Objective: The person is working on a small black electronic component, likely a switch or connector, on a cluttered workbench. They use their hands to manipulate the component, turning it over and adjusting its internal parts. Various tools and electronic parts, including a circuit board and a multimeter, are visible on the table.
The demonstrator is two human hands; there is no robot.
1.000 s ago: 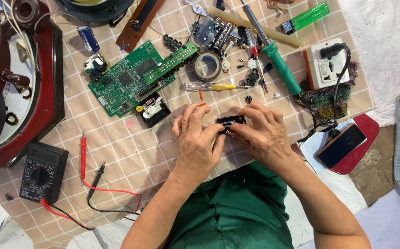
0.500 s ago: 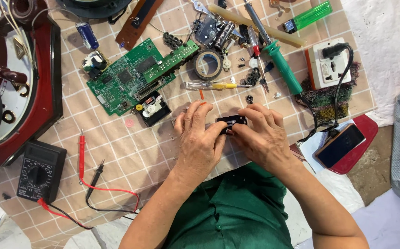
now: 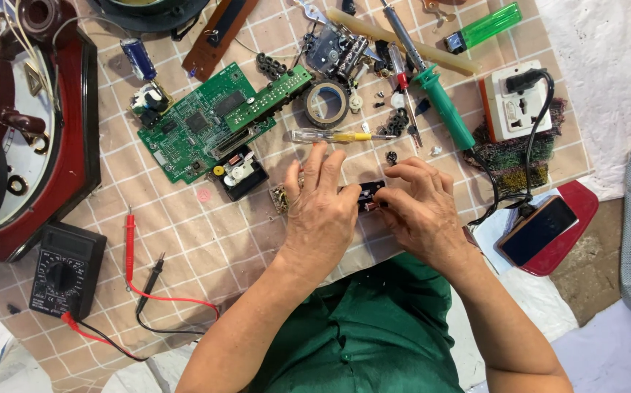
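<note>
Both hands, left hand (image 3: 320,212) and right hand (image 3: 419,209), clasp a small black rectangular component (image 3: 368,195) (green circuit board (image 3: 213,120) nearby) over the checked desk (image 3: 206,233).

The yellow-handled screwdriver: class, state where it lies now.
In the head view, the yellow-handled screwdriver lies just beyond the left hand, below the tape roll and right of the green circuit board.

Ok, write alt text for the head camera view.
Seen from above, a person's left hand and right hand grip a small black part over a checked cloth strewn with a green circuit board, screwdriver, soldering iron and multimeter.
</note>
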